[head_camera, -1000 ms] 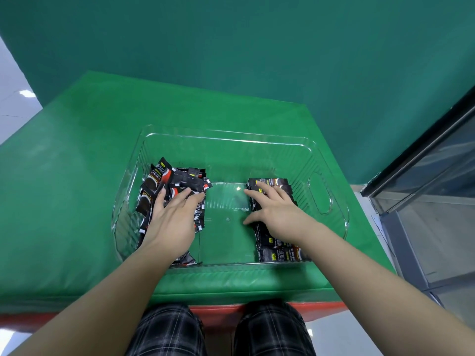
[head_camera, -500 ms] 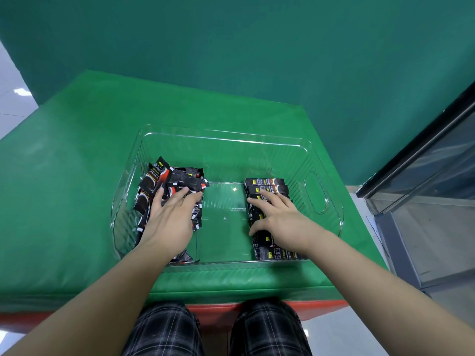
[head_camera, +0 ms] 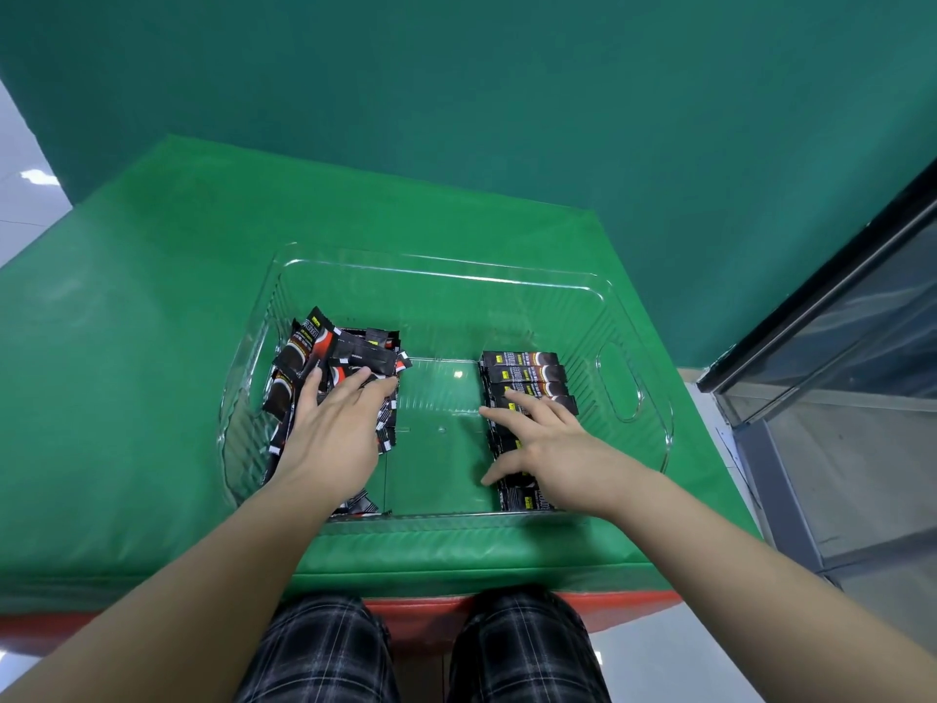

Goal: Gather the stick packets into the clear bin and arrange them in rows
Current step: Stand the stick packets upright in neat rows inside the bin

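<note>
We've got the clear bin (head_camera: 634, 317) on the green table (head_camera: 127, 372), left hand (head_camera: 334, 433) spread flat on the messy packet pile (head_camera: 324, 357) by its left wall, right hand (head_camera: 552, 449) splayed over the neat packet row (head_camera: 527, 372) near its right wall.

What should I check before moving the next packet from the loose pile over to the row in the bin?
1. All packets inside the clear bin: ok, none visible on the green table.
2. Row on the right neat: ok at its far end, packets lie parallel; near end partly hidden by the right hand.
3. Loose pile sorted: not ok, packets overlap at angles.
4. Left hand holding a packet: not ok, fingers lie flat on the pile.
5. Free floor between pile and row: ok, bare strip visible.
6. Packet count: cannot tell.
</note>
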A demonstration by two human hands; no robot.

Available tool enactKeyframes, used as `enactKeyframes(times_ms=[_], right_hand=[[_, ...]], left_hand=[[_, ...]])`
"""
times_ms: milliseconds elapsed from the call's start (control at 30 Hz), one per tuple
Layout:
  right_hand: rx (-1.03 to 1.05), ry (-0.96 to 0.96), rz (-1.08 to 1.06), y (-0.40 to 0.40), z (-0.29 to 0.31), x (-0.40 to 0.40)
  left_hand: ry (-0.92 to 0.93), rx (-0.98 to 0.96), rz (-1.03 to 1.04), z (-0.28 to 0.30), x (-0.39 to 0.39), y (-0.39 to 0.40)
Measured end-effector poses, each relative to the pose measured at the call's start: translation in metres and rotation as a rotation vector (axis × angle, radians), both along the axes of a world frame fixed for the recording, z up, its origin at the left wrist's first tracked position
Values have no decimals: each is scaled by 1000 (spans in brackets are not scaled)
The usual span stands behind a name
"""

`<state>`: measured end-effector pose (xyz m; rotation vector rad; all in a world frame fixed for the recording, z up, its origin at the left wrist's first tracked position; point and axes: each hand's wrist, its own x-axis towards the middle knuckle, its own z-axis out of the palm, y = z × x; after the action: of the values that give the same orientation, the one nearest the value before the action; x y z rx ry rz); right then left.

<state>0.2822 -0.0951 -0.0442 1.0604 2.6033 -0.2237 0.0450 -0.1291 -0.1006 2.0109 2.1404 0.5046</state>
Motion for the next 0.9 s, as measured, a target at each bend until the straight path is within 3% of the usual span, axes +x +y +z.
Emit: enactKeyframes(times_ms=[433, 600, 700, 900], right_hand=[[-132, 32, 25, 1, 5, 4], [132, 265, -176, 10, 9, 18], [123, 209, -259, 12, 5, 24], [53, 130, -218, 9, -4, 22]], left_hand=[[12, -6, -1, 1, 0, 0], [6, -9, -2, 2, 1, -1], [10, -8, -3, 1, 0, -1], [17, -10, -7, 2, 1, -1]])
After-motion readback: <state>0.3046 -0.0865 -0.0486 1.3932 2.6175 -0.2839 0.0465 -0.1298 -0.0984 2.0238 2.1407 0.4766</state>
